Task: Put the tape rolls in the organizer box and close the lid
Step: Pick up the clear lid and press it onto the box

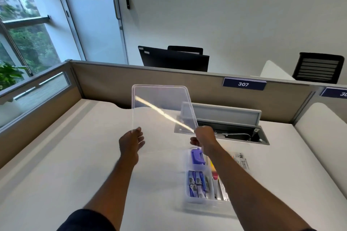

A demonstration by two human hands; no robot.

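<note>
A clear plastic lid (161,105) is raised above the white desk, tilted up toward the partition. My left hand (132,143) grips its near left corner and my right hand (204,139) grips its near right corner. Below my right forearm the clear organizer box (197,202) sits open on the desk. It holds a purple item (197,156), small blue and white packs (196,183) and some pens. I cannot make out any tape rolls; part of the box is hidden by my right arm.
The white desk (75,165) is bounded by beige partitions at the back and left. An open cable hatch (234,127) with a raised grey flap lies behind the box. A printed label (242,161) lies right of the box.
</note>
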